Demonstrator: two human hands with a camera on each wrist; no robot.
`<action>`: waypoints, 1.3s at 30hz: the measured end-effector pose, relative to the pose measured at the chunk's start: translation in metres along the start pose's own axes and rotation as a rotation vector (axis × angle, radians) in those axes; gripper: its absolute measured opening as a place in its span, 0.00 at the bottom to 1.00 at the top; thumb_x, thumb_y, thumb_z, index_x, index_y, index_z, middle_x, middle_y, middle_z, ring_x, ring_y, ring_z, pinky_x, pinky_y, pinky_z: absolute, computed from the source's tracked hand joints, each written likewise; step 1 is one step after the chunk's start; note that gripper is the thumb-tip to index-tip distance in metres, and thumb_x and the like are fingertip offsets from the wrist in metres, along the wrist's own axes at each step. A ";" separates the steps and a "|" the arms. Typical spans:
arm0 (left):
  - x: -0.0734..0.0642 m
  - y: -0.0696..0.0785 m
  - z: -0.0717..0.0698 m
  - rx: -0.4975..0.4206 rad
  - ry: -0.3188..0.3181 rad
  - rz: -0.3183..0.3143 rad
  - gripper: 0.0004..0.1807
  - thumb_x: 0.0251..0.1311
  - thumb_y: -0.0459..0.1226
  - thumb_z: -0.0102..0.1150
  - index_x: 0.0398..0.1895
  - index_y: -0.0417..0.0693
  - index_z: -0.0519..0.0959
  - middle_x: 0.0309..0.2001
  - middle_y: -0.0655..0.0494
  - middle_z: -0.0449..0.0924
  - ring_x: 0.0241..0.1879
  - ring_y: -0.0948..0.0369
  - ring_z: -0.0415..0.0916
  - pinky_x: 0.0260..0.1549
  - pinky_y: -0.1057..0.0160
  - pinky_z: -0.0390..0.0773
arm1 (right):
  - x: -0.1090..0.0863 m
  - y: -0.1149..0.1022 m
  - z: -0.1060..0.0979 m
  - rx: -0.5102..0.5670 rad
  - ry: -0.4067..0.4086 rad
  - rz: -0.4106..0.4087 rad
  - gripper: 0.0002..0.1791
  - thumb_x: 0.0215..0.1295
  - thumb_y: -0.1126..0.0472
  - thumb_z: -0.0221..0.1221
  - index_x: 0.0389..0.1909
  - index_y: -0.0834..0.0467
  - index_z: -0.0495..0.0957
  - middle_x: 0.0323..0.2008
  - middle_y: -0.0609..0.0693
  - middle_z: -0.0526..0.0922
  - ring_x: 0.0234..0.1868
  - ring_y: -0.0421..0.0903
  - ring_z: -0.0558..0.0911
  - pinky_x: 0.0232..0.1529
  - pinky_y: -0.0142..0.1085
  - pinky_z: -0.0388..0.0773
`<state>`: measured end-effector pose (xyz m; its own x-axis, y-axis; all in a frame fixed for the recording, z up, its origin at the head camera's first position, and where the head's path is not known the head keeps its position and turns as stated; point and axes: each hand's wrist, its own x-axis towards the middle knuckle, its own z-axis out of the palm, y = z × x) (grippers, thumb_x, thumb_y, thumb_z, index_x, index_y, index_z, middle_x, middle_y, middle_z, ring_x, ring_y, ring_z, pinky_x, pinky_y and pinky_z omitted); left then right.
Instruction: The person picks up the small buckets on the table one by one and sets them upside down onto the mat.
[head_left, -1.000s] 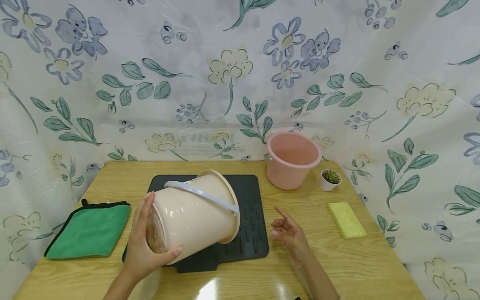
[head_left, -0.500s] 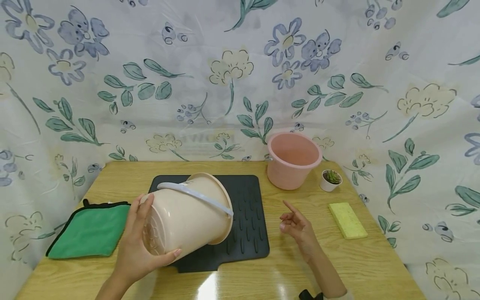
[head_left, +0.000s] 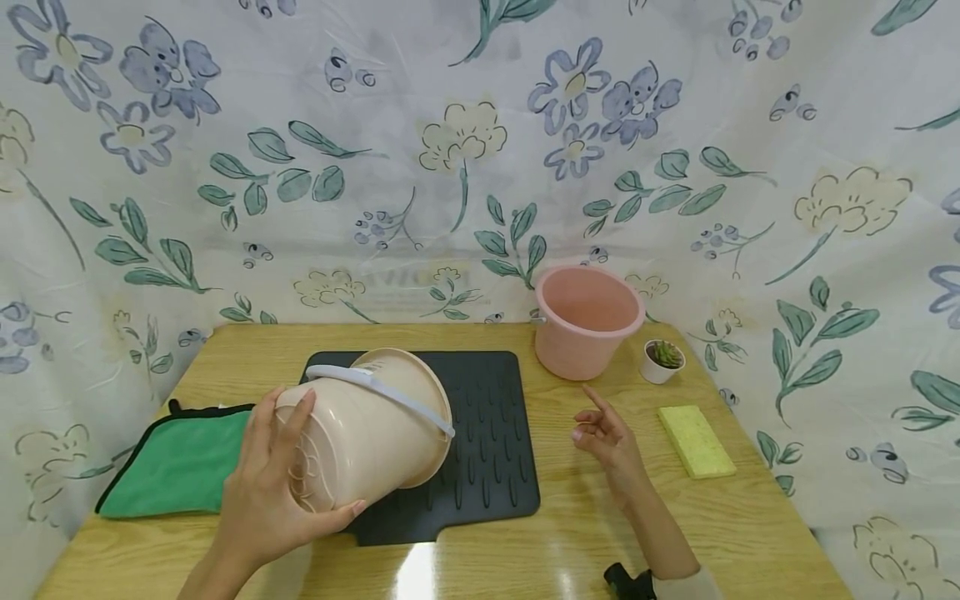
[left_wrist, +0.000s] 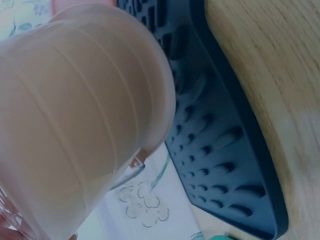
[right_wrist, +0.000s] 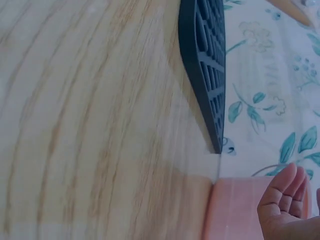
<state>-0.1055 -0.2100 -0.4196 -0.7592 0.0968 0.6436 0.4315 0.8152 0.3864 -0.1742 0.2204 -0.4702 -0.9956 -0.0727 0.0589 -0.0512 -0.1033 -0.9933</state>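
A cream bucket (head_left: 367,429) with a pale blue handle (head_left: 382,392) lies tipped on its side above the dark drying mat (head_left: 487,433), its mouth facing right and away. My left hand (head_left: 262,492) grips it round the base, thumb along the lower side and fingers over the upper edge. In the left wrist view the bucket's ribbed wall (left_wrist: 75,110) fills the left side, its rim over the mat. My right hand (head_left: 611,446) holds nothing; it hovers above the wood right of the mat, index finger extended and the others loosely curled.
A pink bucket (head_left: 573,354) stands upright at the back right, beside a small potted succulent (head_left: 660,362). Nearer on the right lies a yellow sponge (head_left: 696,442). A folded green cloth (head_left: 172,467) is at the left. Floral fabric (head_left: 465,192) hangs behind the table.
My left hand has drawn the cream bucket a little left, showing more of the mat's right side. My right hand has moved right and slightly away from the mat.
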 end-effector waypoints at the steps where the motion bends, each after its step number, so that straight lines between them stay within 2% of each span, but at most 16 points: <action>1: 0.001 0.000 -0.001 0.006 0.004 0.010 0.72 0.19 0.69 0.78 0.75 0.51 0.61 0.71 0.33 0.54 0.60 0.35 0.61 0.25 0.29 0.76 | 0.000 0.000 -0.001 0.004 0.004 -0.002 0.39 0.65 0.72 0.58 0.76 0.58 0.56 0.47 0.50 0.74 0.43 0.38 0.78 0.49 0.30 0.78; 6: 0.004 -0.001 -0.003 0.029 0.037 0.058 0.68 0.29 0.78 0.63 0.74 0.50 0.63 0.70 0.32 0.56 0.62 0.37 0.60 0.27 0.30 0.76 | 0.000 -0.002 -0.006 0.002 0.027 -0.012 0.39 0.66 0.72 0.58 0.76 0.59 0.56 0.46 0.49 0.74 0.42 0.38 0.79 0.48 0.30 0.79; 10: 0.006 -0.001 -0.007 0.063 0.048 0.073 0.66 0.32 0.81 0.56 0.74 0.50 0.64 0.70 0.32 0.56 0.63 0.36 0.59 0.26 0.29 0.75 | 0.003 -0.007 -0.012 -0.024 0.061 0.000 0.38 0.66 0.71 0.58 0.76 0.54 0.58 0.46 0.49 0.73 0.42 0.38 0.78 0.47 0.29 0.79; 15: 0.008 -0.003 -0.012 0.107 0.038 0.065 0.66 0.32 0.82 0.52 0.74 0.52 0.63 0.71 0.32 0.55 0.63 0.35 0.59 0.27 0.27 0.74 | 0.009 -0.016 -0.021 -0.032 0.084 0.005 0.39 0.66 0.71 0.58 0.77 0.54 0.56 0.47 0.48 0.71 0.42 0.36 0.79 0.48 0.28 0.78; 23: 0.016 -0.006 -0.018 0.205 0.060 0.125 0.65 0.33 0.84 0.48 0.73 0.56 0.64 0.70 0.32 0.58 0.62 0.34 0.61 0.23 0.27 0.73 | 0.016 -0.028 -0.033 -0.010 0.172 -0.035 0.38 0.70 0.69 0.56 0.78 0.53 0.54 0.45 0.47 0.75 0.42 0.35 0.79 0.44 0.29 0.79; 28: 0.019 -0.009 -0.022 0.242 0.034 0.116 0.65 0.33 0.84 0.46 0.74 0.57 0.63 0.71 0.33 0.57 0.64 0.34 0.59 0.29 0.25 0.73 | 0.019 -0.035 -0.037 0.040 0.212 -0.039 0.39 0.70 0.68 0.57 0.78 0.51 0.54 0.41 0.43 0.76 0.41 0.35 0.79 0.43 0.29 0.79; 32: 0.021 -0.012 -0.025 0.261 0.022 0.129 0.65 0.32 0.84 0.47 0.74 0.57 0.63 0.70 0.32 0.57 0.65 0.34 0.58 0.32 0.25 0.73 | 0.022 -0.040 -0.041 0.061 0.286 -0.032 0.38 0.69 0.68 0.58 0.77 0.49 0.57 0.39 0.41 0.76 0.42 0.34 0.79 0.42 0.28 0.78; 35: 0.021 -0.014 -0.027 0.280 0.023 0.131 0.65 0.33 0.84 0.45 0.74 0.58 0.64 0.70 0.31 0.58 0.65 0.34 0.58 0.33 0.25 0.73 | 0.028 -0.042 -0.045 0.064 0.345 -0.036 0.38 0.68 0.67 0.60 0.76 0.46 0.60 0.39 0.41 0.77 0.42 0.35 0.79 0.41 0.27 0.78; 39: 0.022 -0.017 -0.030 0.318 0.019 0.139 0.64 0.34 0.85 0.42 0.74 0.59 0.64 0.70 0.31 0.57 0.66 0.33 0.57 0.36 0.26 0.73 | 0.035 -0.045 -0.050 0.017 0.370 -0.042 0.37 0.68 0.65 0.61 0.75 0.44 0.61 0.40 0.42 0.77 0.43 0.35 0.79 0.42 0.27 0.78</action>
<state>-0.1147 -0.2386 -0.3925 -0.6935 0.2113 0.6887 0.3542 0.9325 0.0705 -0.2110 0.2726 -0.4280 -0.9538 0.2950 0.0567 -0.0946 -0.1157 -0.9888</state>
